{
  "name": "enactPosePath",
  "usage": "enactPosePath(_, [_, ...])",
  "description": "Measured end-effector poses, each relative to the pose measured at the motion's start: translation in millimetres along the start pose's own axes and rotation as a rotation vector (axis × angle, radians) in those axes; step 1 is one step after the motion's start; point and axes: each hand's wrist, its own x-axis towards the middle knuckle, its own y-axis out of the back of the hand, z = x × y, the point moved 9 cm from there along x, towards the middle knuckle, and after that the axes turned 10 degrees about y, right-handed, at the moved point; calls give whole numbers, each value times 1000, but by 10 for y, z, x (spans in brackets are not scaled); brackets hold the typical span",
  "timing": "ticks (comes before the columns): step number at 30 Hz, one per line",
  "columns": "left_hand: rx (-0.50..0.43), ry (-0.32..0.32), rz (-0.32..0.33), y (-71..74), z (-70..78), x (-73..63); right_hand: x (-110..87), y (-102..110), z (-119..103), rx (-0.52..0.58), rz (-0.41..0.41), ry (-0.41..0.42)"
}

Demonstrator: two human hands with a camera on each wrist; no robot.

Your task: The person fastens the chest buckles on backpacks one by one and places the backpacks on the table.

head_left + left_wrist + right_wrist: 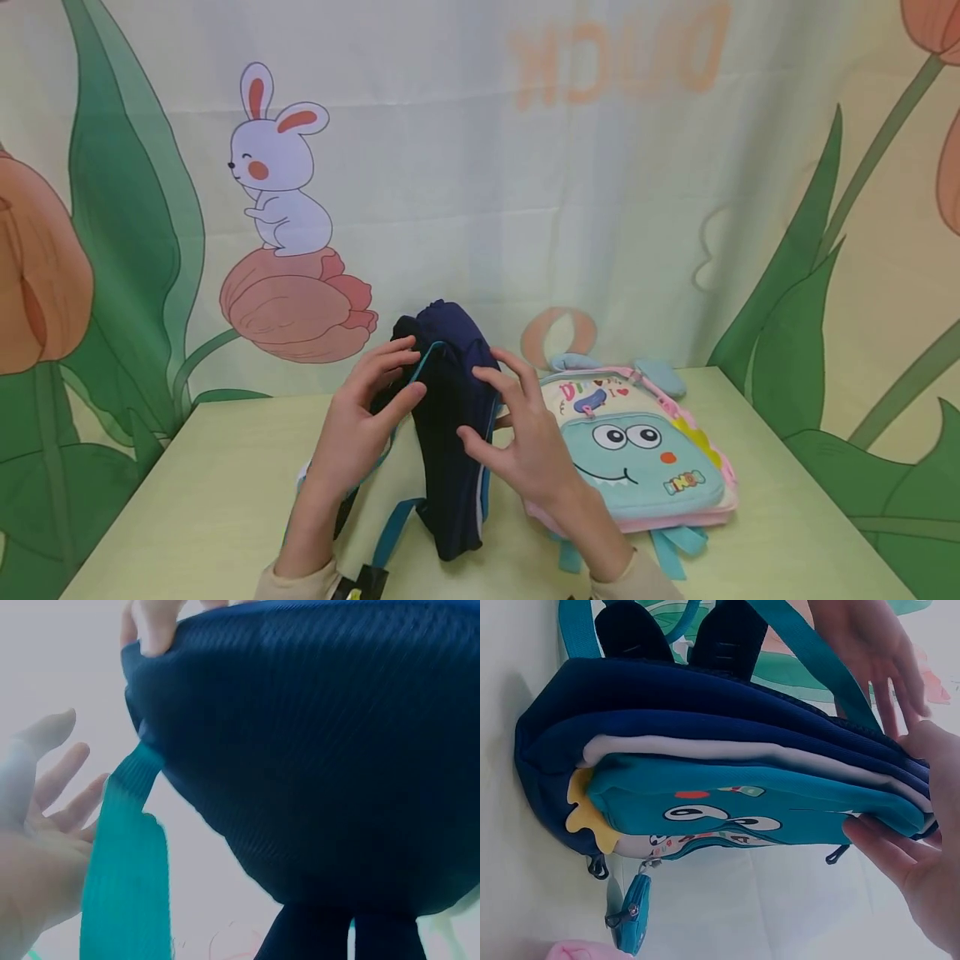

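A navy child's backpack stands edge-on between the two hands, its dark mesh back toward the left hand. Its front pocket is teal with cartoon eyes, and a small teal pouch dangles from a zip. My right hand pinches the bag's edge, thumb on one side and fingers on the other. On the other side, my left hand has its fingers spread loosely close to the mesh back. A teal strap runs beside those fingers.
To the right on the pale table lies a second backpack, light blue and pink with a smiling cartoon face, straps trailing toward the front. Behind the table hangs a printed curtain with a rabbit and tulips.
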Motion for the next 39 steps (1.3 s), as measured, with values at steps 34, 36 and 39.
enactPosePath(34, [176, 187, -16, 711, -460, -55, -13, 396, 351, -29, -86, -162])
enactPosePath(36, [186, 208, -50, 673, -507, -46, -16, 421, 366, -43, -98, -176])
enactPosePath(39, [197, 237, -101, 608, -569, -40, -23, 453, 392, -48, -110, -198])
